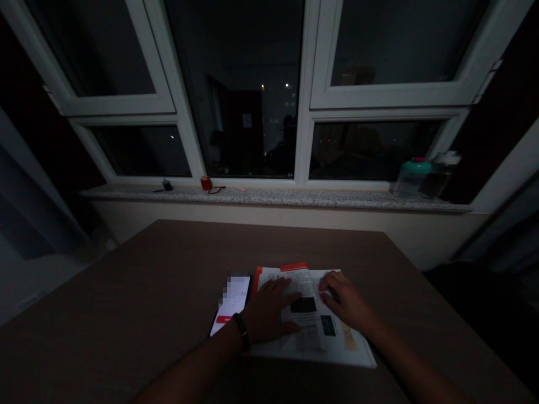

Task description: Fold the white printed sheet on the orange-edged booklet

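An open book (349, 354) with printed text, dark pictures and orange page edges lies on the brown table. Across its left side rests my left hand (272, 311), fingers spread and palm down, a dark band around the wrist. My right hand (342, 297) is on the upper part of the right page, its fingers curled in toward the thumb. Something small and pinkish shows at those fingertips, too dim to make out. Just left of the book lies a phone (233, 303) with its screen lit, partly covered by my left forearm.
The table (189, 252) reaches toward a granite windowsill (269, 196). On the sill stand a small dark bottle (167, 184), a red jar (206, 183) and, at the right, a clear jug with a green top (415, 175) beside another container (442, 174). Dark windows rise behind.
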Demonstrator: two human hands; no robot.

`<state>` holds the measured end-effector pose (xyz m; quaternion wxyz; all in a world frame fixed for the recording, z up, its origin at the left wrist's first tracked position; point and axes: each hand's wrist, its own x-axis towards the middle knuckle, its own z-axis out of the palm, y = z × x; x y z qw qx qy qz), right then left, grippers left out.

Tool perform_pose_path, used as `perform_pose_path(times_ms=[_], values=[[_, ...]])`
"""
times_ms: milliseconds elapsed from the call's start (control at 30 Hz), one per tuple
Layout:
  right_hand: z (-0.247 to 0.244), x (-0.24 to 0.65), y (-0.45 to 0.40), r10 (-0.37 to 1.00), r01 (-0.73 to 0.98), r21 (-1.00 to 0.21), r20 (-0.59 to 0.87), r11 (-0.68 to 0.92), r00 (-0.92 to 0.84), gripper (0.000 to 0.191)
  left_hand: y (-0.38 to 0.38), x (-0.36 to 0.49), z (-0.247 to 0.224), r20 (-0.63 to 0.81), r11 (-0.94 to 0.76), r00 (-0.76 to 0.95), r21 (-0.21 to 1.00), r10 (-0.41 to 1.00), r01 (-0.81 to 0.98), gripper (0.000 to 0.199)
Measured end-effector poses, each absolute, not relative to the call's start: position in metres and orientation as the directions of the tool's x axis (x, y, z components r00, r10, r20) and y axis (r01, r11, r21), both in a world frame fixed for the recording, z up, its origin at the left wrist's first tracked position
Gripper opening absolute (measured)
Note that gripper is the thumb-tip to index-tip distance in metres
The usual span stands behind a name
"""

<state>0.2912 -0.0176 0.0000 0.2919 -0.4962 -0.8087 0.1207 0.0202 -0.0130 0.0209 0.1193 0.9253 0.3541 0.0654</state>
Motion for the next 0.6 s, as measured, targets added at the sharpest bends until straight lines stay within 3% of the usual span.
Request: perform_pose_path(times_ms=[300, 600], values=[[0.001, 0.288, -0.018, 0.875, 0.734, -0.488, 0.358, 0.472, -0.325, 0.007, -0.01, 0.019, 0.014, 0.048, -0.716, 0.735, 0.275, 0.676, 0.641, 0.075], [0.0, 0.279, -0.02, 0.915, 0.823, -0.439, 0.336, 0.361, -0.222, 0.014, -0.01, 0.019, 0.01, 0.094, -0.74, 0.747, 0.266, 0.658, 0.618, 0.073]])
